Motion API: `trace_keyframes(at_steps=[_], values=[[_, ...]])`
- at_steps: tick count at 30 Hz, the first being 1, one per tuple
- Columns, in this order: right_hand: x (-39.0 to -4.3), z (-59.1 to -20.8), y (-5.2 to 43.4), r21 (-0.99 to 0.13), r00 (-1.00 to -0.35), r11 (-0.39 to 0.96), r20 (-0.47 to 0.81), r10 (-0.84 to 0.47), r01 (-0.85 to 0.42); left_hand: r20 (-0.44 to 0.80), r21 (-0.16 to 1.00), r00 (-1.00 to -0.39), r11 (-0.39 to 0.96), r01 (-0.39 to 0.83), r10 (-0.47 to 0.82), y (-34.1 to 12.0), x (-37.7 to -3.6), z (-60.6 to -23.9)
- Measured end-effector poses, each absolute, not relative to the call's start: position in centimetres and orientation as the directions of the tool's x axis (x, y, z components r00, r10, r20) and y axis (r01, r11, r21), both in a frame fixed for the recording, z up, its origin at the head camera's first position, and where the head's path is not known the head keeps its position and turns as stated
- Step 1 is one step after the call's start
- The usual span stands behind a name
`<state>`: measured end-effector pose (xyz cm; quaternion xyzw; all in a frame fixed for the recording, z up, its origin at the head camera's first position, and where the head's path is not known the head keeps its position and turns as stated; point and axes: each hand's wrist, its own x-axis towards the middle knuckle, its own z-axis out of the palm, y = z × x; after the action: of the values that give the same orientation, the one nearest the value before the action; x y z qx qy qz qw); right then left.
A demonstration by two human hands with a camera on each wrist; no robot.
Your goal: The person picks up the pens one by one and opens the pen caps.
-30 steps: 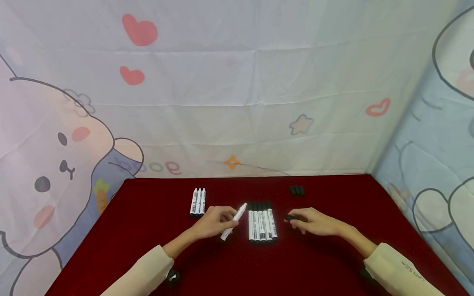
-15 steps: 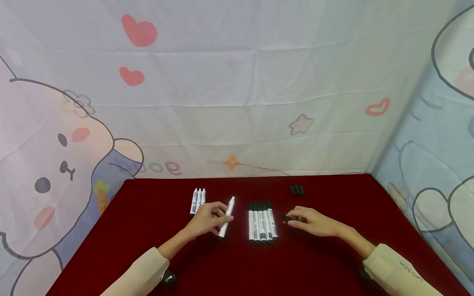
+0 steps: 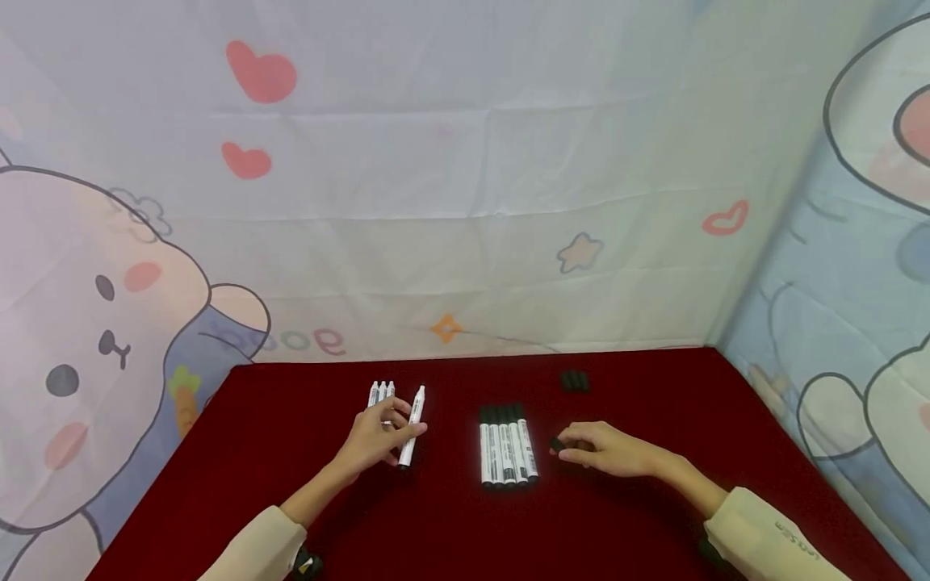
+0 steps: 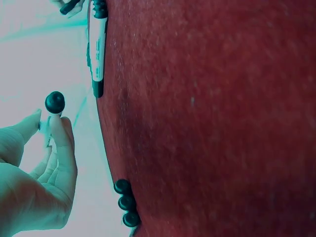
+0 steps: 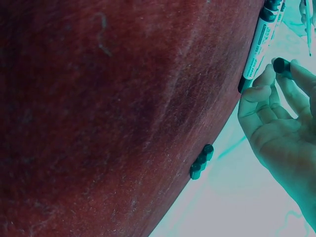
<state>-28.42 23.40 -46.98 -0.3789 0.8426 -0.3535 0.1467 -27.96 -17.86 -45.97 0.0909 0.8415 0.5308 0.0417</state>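
Observation:
An uncapped white marker point(image 3: 412, 429), nib end up and black end down, is pinched in my left hand point(image 3: 376, 438); the left wrist view shows its black end point(image 4: 55, 102) beyond the fingertips. Just behind this hand lie three uncapped white markers point(image 3: 381, 393), partly hidden by it. My right hand point(image 3: 613, 449) pinches a small black marker cap point(image 3: 556, 445), also seen in the right wrist view point(image 5: 282, 66). Between the two hands, a row of several capped white markers point(image 3: 508, 453) lies side by side, black caps pointing away.
Three loose black caps point(image 3: 576, 381) stand together toward the table's back right. Dark red cloth point(image 3: 465, 532) covers the table. A printed fabric backdrop point(image 3: 407, 202) rises behind its far edge, and another printed sheet point(image 3: 792, 323) hangs at the right.
My left hand has carried the uncapped marker left, away from the row and toward the three uncapped markers, turning it more upright. The right hand keeps the cap nearly in place. The head view has shifted slightly.

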Motion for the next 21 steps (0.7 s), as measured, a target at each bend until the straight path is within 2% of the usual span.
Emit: trace_keyframes(at_steps=[9, 21], values=[[-28.5, -47.2, 23.3, -0.698, -0.662, 0.448, 0.049, -0.748, -0.558, 0.098, 0.874, -0.981, 0.457, 0.166, 0.170, -20.3, -29.1, -46.8], [-28.3, -47.0, 23.1, -0.712, -0.658, 0.442, 0.036, -0.752, -0.545, 0.128, 0.846, -0.986, 0.508, 0.165, 0.108, -22.8, -30.1, -46.9]])
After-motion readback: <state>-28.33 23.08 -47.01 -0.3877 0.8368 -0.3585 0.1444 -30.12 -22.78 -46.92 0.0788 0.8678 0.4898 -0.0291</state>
